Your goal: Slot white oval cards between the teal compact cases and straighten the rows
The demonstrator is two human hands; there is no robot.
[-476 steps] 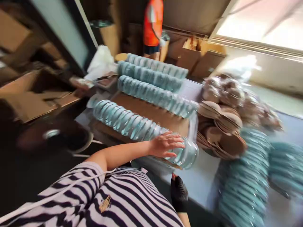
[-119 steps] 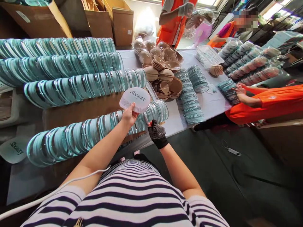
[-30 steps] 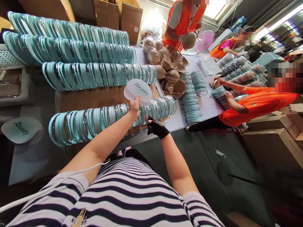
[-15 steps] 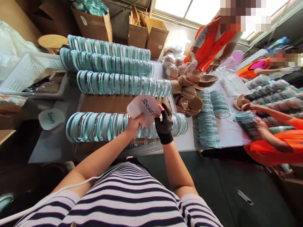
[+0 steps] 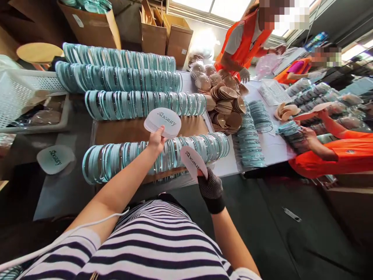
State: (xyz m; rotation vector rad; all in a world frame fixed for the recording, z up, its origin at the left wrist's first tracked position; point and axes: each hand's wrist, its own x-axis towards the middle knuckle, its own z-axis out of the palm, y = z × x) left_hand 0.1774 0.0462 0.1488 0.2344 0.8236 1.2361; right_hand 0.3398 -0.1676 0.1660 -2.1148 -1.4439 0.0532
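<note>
So my left hand [image 5: 157,140] is bare and pinching a fanned-out stack of white cards [image 5: 163,118], thumb on top, the rest of my fingers tucked underneath. The top one has "beauty" printed on it in dark script, with a little curl in front. In my right hand [image 5: 210,186], the one in the dark fingerless glove, I've got a loose printed card [image 5: 190,160] gripped by its lower edge. It's tilted, and part of the lettering is covered by my fingers. The two hands are apart, both up over the front row [image 5: 122,159] of teal rings, or near its edge. Can't tell whether either card edge is actually touching it.

Behind that there's a strip of brown cardboard [image 5: 125,130], then a second row [image 5: 140,104] of the same rings, with two more rows further back. Off to my left another card [image 5: 55,159] lies flat, near a white basket [image 5: 14,93] with bagged stuff inside. On my right are nested beige shells [image 5: 225,120] beside a teal stack [image 5: 250,146]. Past those, a co-worker in orange [image 5: 338,151] has one hand on a small teal bundle [image 5: 292,134].
</note>
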